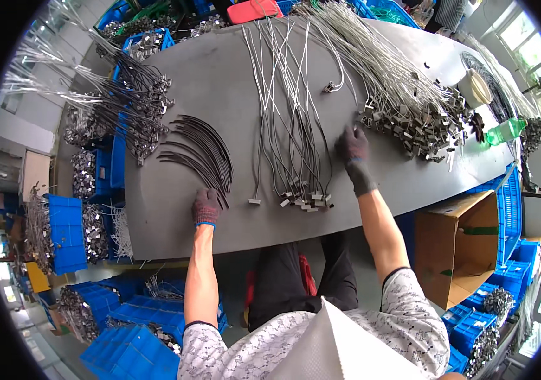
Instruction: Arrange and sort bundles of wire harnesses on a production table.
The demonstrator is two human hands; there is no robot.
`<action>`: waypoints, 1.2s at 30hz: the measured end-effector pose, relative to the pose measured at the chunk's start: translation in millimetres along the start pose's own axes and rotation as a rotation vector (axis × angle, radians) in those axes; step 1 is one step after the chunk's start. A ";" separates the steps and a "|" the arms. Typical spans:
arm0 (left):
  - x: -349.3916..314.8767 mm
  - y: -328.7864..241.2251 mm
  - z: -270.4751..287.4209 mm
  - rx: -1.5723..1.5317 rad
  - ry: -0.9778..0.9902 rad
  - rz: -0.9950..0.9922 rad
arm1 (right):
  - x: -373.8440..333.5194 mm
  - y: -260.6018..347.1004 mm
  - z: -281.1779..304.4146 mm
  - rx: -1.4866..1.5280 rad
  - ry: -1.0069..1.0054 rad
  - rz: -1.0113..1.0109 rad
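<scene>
My left hand (206,206), in a dark knitted glove, rests on the table with its fingers curled beside the near ends of a fan of thin black tubes (204,152). Whether a tube is between its fingertips is hidden. Farther right, my gloved right hand (352,147) has its fingers closed around the dark end of a cable (355,118), at the left edge of a big cable pile. Between my hands lies a loose bundle of white-and-black cables (291,107), their metal connectors (308,201) toward me.
The big pile of white cables (403,88) spreads over the right of the grey table (175,231). Blue bins (66,231) of connectors stand left and below. Near the right edge are a green bottle (506,131) and an open cardboard box (457,250). A red case (254,11) sits at the back.
</scene>
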State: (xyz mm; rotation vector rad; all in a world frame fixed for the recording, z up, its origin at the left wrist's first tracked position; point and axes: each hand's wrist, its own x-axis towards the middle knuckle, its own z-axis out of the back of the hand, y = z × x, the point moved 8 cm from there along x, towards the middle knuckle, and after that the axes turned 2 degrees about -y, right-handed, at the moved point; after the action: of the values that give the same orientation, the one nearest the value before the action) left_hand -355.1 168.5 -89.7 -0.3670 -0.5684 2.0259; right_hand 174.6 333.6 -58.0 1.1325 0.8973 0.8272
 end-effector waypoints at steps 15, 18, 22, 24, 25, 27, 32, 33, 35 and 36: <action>-130.8 -90.8 37.4 -0.862 0.309 0.417 | -413.6 -129.8 299.8 -1.027 -0.102 0.200; -181.7 -156.3 20.8 -1.063 0.656 0.298 | -504.2 -206.9 374.4 -1.419 0.454 -0.241; -258.4 -251.6 -37.2 -1.309 1.164 0.158 | -584.2 -244.2 418.2 -1.327 0.640 -0.331; -290.5 -285.1 -77.7 -1.284 1.249 0.095 | -599.4 -252.8 417.9 -1.293 0.618 -0.385; -300.9 -296.9 -101.5 -1.189 1.248 0.072 | -605.1 -255.3 414.9 -1.277 0.605 -0.421; -314.6 -305.1 -152.7 -1.026 1.127 0.239 | -610.7 -254.8 406.6 -1.274 0.565 -0.441; -311.4 -327.7 -230.1 -0.676 0.917 -0.045 | -628.8 -247.9 403.2 -1.243 0.532 -0.545; -309.6 -326.1 -236.8 -0.749 0.815 -0.003 | -625.4 -230.7 394.2 -1.118 0.461 -0.316; -322.9 -310.4 -252.1 -0.976 0.745 0.272 | -627.7 -189.5 383.7 -0.844 0.316 0.124; -333.9 -304.4 -255.7 -1.007 0.765 0.319 | -633.7 -168.4 383.0 -0.696 0.239 0.333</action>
State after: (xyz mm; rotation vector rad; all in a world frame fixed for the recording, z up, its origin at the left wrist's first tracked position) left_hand 152.5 69.5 -135.3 -1.8194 -1.0253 1.5321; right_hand 276.3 -418.9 -48.2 0.5750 0.5353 1.4363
